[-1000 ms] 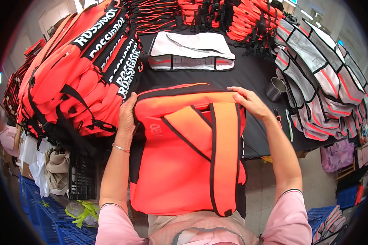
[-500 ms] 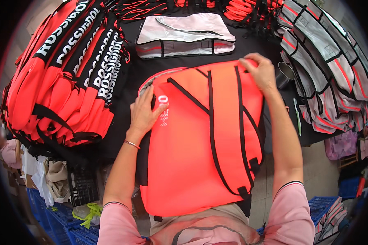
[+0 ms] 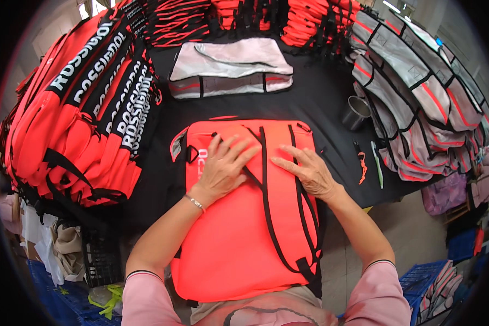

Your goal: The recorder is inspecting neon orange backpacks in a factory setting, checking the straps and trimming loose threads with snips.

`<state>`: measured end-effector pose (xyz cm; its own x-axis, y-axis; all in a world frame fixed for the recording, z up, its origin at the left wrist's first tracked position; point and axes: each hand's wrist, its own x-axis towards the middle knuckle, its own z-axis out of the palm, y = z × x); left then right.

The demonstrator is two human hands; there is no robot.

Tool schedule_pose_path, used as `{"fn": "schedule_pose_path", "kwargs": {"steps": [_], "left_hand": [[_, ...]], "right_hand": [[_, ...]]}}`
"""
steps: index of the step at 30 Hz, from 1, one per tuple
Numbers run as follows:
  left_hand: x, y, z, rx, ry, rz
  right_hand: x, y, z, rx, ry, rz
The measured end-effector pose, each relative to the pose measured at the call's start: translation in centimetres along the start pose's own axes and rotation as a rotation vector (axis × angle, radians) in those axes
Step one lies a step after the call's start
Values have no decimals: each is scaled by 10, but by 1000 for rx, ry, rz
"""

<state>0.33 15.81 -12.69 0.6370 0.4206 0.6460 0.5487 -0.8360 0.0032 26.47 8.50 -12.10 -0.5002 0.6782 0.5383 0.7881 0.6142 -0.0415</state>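
Both left hand (image 3: 225, 169) and right hand (image 3: 311, 176) rest spread on the red backpack (image 3: 228, 250), across the near edge of the worktop (image 3: 326, 103); it looks light, soft (probably floppy), best gripped at the top corners.

- Neon red-orange rectangular backpack (image 3: 228, 244), lower centre of the frame: smooth, matt cloth, edged with dull black fabric binding.
- Pale grey-and-white boxy bag (image 3: 233, 61), upper centre: slick, coated-looking fabric with a soft sheen.
- Grey cylindrical cup (image 3: 356, 114), right of centre: smooth, shiny metal.
- Black-covered bench (image 3: 320, 100), mid-frame: matt, lightly wrinkled cloth.
- Red-and-black piled bags (image 3: 54, 146), upper left: creased, matt cloth.
- Blue latticed crate (image 3: 417, 278), lower right: hard-looking plastic.
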Motion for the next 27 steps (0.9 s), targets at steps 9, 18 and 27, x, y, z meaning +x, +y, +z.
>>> {"fn": "schedule_pose_path", "kwargs": {"steps": [9, 18, 27], "left_hand": [[122, -59, 4, -239, 16, -517], [50, -208, 115, -220, 129, -1128], [26, -207, 136, -216, 199, -1005]], "right_hand": [[110, 94, 12, 513, 533, 128], [114, 126, 144, 238, 18, 905], [74, 107, 81, -25, 306, 490]]}}
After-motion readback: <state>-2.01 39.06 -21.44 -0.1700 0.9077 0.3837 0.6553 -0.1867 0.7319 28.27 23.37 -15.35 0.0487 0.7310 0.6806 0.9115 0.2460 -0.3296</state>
